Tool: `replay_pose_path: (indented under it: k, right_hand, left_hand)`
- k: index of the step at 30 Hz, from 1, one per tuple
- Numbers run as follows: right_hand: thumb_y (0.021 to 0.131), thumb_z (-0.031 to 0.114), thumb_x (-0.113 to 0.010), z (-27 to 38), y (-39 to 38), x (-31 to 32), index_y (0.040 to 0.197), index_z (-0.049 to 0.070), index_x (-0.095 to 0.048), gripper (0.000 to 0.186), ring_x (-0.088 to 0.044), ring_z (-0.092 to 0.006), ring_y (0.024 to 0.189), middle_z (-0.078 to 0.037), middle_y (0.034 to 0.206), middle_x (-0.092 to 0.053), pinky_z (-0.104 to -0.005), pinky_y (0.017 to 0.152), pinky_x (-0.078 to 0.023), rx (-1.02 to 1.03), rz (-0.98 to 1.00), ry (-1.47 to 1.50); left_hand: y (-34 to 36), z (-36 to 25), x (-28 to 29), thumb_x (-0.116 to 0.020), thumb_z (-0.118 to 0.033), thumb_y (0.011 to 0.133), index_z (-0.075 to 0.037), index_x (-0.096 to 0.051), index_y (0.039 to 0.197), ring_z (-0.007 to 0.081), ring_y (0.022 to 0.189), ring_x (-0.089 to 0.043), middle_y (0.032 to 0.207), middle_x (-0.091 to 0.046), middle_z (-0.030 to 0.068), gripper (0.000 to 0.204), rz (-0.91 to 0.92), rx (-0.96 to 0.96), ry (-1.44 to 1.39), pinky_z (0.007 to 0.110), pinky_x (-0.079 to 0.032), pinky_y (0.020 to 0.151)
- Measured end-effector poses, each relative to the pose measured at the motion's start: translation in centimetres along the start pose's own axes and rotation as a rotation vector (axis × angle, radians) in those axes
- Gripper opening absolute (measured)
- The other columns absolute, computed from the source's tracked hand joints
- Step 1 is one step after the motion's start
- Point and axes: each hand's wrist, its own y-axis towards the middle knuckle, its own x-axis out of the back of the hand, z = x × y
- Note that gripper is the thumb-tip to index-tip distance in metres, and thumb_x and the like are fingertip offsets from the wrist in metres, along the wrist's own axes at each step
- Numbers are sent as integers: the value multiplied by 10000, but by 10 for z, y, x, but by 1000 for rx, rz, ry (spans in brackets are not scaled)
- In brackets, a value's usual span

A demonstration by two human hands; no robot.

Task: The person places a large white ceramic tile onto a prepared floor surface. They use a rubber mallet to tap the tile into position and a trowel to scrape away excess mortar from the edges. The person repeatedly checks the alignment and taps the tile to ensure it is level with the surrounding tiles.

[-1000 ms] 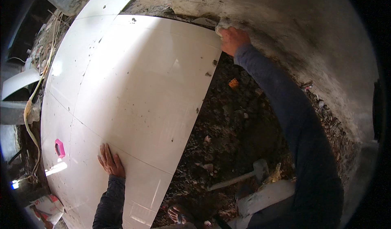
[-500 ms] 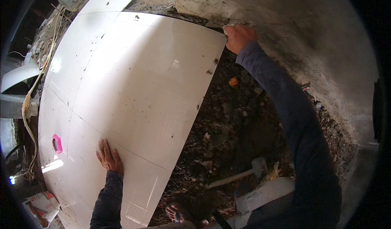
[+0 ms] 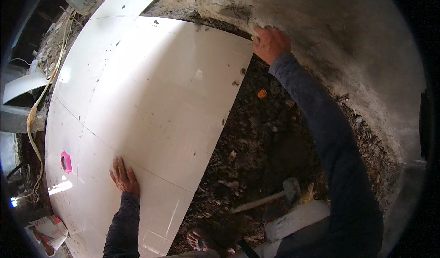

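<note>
Large glossy white tiles (image 3: 160, 97) with thin seams cover the left and middle of the head view, dotted with dark specks of dirt. My left hand (image 3: 124, 177) lies flat on one tile just beside a seam, fingers stretched out. At the far right corner of the tiling, against the wall, my right hand (image 3: 271, 43) is closed in a grip. Something pale shows at its fingertips, too small and covered to name. On the tiles to the left lies a pink six-sided ring-like object (image 3: 66, 162) with a dark middle.
Dark rough soil (image 3: 256, 134) borders the tiles' right edge. A mallet (image 3: 292, 189) lies there near my foot (image 3: 198, 238). A bare plastered wall (image 3: 348, 38) rises on the right. Beyond the left edge run a pale cable (image 3: 33, 120) and clutter; a torn carton (image 3: 48, 233) sits lower left.
My right hand has lifted slightly off the tile corner toward the wall. The left hand keeps its place on the tile; the view has shifted a little.
</note>
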Motion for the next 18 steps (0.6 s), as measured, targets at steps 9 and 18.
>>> replay_pose_path:
  k: [9,18]
  right_hand:
    - [931,226,-624,27,-3,-10,1327,117,-634,412,-682,-396,975,-199,1073,-701,-529,851,-560,-49,291,104]
    - [956,308,-624,31,1,-62,1312,4,-596,469,-698,-322,832,-192,999,-707,-457,672,-565,-36,-64,93]
  left_hand:
    - [3,-9,-1,-440,-361,1018,-77,-437,1507,324,1495,-310,1574,-405,133,565,18,-17,-30,566,-94,1220]
    - [4,-10,0,-467,-331,1005,-77,-462,1492,322,1494,-316,1571,-414,138,550,-4,-24,-41,569,-87,1218]
